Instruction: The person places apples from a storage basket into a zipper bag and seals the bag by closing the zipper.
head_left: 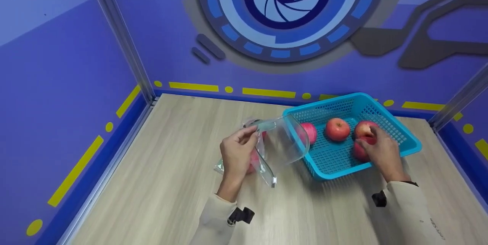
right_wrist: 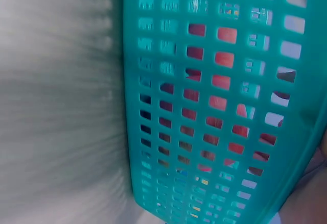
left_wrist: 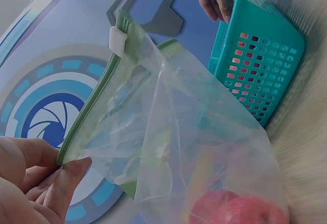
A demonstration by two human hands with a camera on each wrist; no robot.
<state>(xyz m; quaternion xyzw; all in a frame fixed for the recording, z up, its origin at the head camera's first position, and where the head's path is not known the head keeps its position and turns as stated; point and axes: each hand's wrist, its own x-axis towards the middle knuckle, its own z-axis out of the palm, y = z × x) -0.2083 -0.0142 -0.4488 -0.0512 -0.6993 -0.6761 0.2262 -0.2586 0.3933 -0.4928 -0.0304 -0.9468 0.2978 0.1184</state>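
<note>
My left hand [head_left: 238,153] pinches the rim of a clear zip bag [head_left: 284,140] between thumb and fingers. The bag's mouth gapes toward the right; a green zip strip and a white slider [left_wrist: 117,41] run along its edge. Low in the bag sit red apples [left_wrist: 250,211], partly behind the left hand in the head view. My right hand [head_left: 385,157] reaches over the near right rim of a blue plastic basket [head_left: 335,175], its thumb and fingers around a dark red apple [head_left: 360,151]. Its grip is hidden behind the basket wall in the right wrist view.
Other apples lie in the basket: a red-orange apple [head_left: 337,129] in the middle, a pink one [head_left: 309,133] at the left, another [head_left: 365,127] behind the held one. The wooden table [head_left: 152,184] meets blue printed walls [head_left: 160,39] at the back and sides.
</note>
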